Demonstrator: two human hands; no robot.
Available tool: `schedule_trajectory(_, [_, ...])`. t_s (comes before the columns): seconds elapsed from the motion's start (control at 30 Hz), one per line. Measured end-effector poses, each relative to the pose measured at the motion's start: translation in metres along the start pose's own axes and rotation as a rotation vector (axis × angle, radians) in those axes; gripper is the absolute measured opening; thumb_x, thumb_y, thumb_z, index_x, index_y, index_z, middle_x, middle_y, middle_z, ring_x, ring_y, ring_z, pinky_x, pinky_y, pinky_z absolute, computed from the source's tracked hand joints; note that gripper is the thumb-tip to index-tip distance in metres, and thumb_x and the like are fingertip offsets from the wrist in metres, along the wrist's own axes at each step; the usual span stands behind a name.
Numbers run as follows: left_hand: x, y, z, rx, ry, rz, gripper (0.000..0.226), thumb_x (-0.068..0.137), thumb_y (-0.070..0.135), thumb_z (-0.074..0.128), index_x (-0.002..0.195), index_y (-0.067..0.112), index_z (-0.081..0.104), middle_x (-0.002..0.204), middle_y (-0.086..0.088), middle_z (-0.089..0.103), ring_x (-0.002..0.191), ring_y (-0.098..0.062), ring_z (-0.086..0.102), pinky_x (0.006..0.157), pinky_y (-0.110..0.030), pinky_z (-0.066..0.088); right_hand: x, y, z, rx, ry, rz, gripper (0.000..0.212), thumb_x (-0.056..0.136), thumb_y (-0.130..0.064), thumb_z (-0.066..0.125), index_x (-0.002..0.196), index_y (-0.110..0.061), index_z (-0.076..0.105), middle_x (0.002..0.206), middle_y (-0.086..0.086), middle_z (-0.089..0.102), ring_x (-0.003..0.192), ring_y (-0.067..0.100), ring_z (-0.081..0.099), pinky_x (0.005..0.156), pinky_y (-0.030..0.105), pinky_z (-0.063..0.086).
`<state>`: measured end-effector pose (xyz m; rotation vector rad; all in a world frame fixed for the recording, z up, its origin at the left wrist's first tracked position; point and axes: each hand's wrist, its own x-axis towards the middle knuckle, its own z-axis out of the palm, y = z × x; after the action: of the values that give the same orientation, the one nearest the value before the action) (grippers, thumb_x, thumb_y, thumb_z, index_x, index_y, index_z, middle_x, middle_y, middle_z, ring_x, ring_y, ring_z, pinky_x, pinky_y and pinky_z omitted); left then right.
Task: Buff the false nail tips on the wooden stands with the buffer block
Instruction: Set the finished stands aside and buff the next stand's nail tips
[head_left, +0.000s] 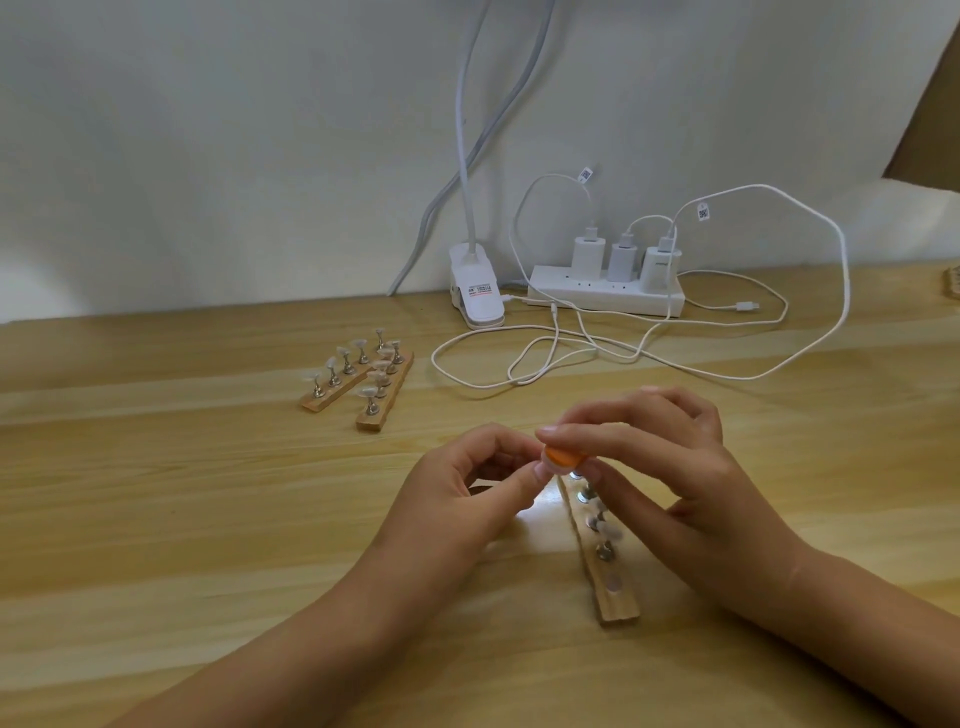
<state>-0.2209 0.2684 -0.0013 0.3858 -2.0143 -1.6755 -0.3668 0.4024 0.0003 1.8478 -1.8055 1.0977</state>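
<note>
Pale wood-grain table (208, 519) runs up to a white wall (208, 156), and the work is going on near the front edge. An orange buffer block (565, 457) is held just above the far end of a wooden stand (618, 605), pinched between the forefinger and thumb of the right hand (670, 467), whose other fingers curl loosely behind it. The left hand (467, 488) comes in from the other side with its fingers curled and its thumb tip up against the underside of the block; whether it is pinching something small there I cannot tell, as the block and fingers cover the spot.

The stand lies lengthwise between the two wrists, carrying a row of small metal holders (604, 551). A pale false nail tip (609, 531) shows on one of them, partly blurred.

Well apart, toward the back left, two more stands (387, 400) lie side by side, touching at their far ends, each with a row of nail tips on upright holders.

Against the wall stand a white clip lamp (475, 291) and a white power strip (605, 299) with three chargers (623, 260) plugged in; their white cables (779, 332) loop loosely over the table.
</note>
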Motion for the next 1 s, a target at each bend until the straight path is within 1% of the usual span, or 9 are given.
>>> schedule_trajectory(0.1, [-0.0001,-0.0009,-0.0008,0.015,0.002,0.000,0.005,0.085,0.023,0.070,0.086,0.026,0.073,0.079,0.010,0.068,0.077,-0.001,0.061,0.072,-0.020,0.051,0.0025,0.0020,-0.0018,0.019,0.007,0.050,0.030,0.096,-0.023,0.052,0.122,-0.035,0.060,0.119,-0.016,0.063,0.117,-0.003,0.054,0.103,0.054,0.033])
schedule_trajectory(0.17, [-0.0004,0.0003,-0.0004,0.018,-0.011,0.012,0.003,0.083,0.028,0.071,0.086,0.027,0.073,0.078,0.011,0.068,0.076,-0.001,0.061,0.070,-0.018,0.050,0.0011,0.0007,-0.0006,0.029,0.003,0.029,0.031,0.096,-0.022,0.052,0.123,-0.034,0.061,0.120,-0.015,0.063,0.117,-0.001,0.055,0.103,0.053,0.032])
schedule_trajectory(0.23, [-0.0010,0.0015,0.0005,0.027,-0.015,0.026,0.012,0.077,0.037,0.069,0.084,0.026,0.072,0.076,0.012,0.067,0.074,0.001,0.060,0.068,-0.015,0.049,-0.0005,-0.0010,0.0006,0.040,-0.010,-0.005,0.030,0.096,-0.020,0.053,0.122,-0.032,0.062,0.121,-0.014,0.064,0.118,0.001,0.057,0.104,0.054,0.032])
schedule_trajectory(0.37, [-0.0006,0.0006,0.0004,0.007,-0.005,0.017,0.018,0.075,0.036,0.069,0.086,0.023,0.073,0.080,0.007,0.068,0.076,-0.002,0.061,0.071,-0.017,0.049,0.0036,0.0019,-0.0025,0.068,-0.003,0.046,0.029,0.095,-0.018,0.058,0.121,-0.029,0.063,0.120,-0.014,0.065,0.119,0.000,0.057,0.106,0.058,0.032])
schedule_trajectory(0.5, [-0.0017,0.0015,0.0014,0.016,-0.021,0.038,0.021,0.075,0.038,0.068,0.088,0.022,0.073,0.080,0.008,0.069,0.078,-0.002,0.061,0.072,-0.019,0.049,-0.0005,-0.0015,-0.0014,0.059,-0.024,-0.028,0.032,0.095,-0.016,0.053,0.121,-0.029,0.064,0.120,-0.010,0.065,0.117,0.003,0.058,0.110,0.051,0.029])
schedule_trajectory(0.63, [-0.0020,0.0008,0.0009,0.013,-0.017,0.033,0.017,0.076,0.035,0.068,0.087,0.023,0.073,0.081,0.005,0.068,0.077,-0.001,0.061,0.072,-0.017,0.049,0.0039,0.0023,-0.0038,0.040,-0.004,0.006,0.031,0.095,-0.019,0.053,0.123,-0.029,0.062,0.119,-0.012,0.065,0.115,0.000,0.058,0.107,0.056,0.034])
schedule_trajectory(0.77, [-0.0023,0.0027,0.0021,0.036,-0.037,0.053,0.014,0.077,0.038,0.067,0.084,0.026,0.072,0.079,0.010,0.068,0.077,-0.001,0.061,0.073,-0.020,0.050,0.0005,0.0001,-0.0029,0.037,-0.025,-0.054,0.033,0.095,-0.015,0.053,0.124,-0.028,0.062,0.119,-0.009,0.065,0.115,0.003,0.059,0.111,0.048,0.031])
schedule_trajectory(0.9, [-0.0024,0.0012,0.0022,0.009,-0.035,0.052,0.015,0.075,0.033,0.068,0.086,0.025,0.074,0.088,-0.001,0.070,0.080,-0.002,0.063,0.073,-0.016,0.050,0.0038,0.0039,-0.0054,0.040,-0.009,-0.002,0.032,0.096,-0.016,0.052,0.124,-0.026,0.062,0.119,-0.010,0.065,0.116,0.003,0.059,0.109,0.053,0.033])
schedule_trajectory(1.0, [-0.0027,0.0025,0.0028,0.027,-0.048,0.072,0.009,0.076,0.035,0.068,0.082,0.030,0.072,0.079,0.007,0.067,0.077,-0.001,0.060,0.072,-0.017,0.049,0.0006,0.0007,-0.0034,0.053,-0.016,-0.043,0.033,0.095,-0.012,0.051,0.124,-0.024,0.063,0.120,-0.007,0.065,0.117,0.005,0.059,0.112,0.046,0.030])
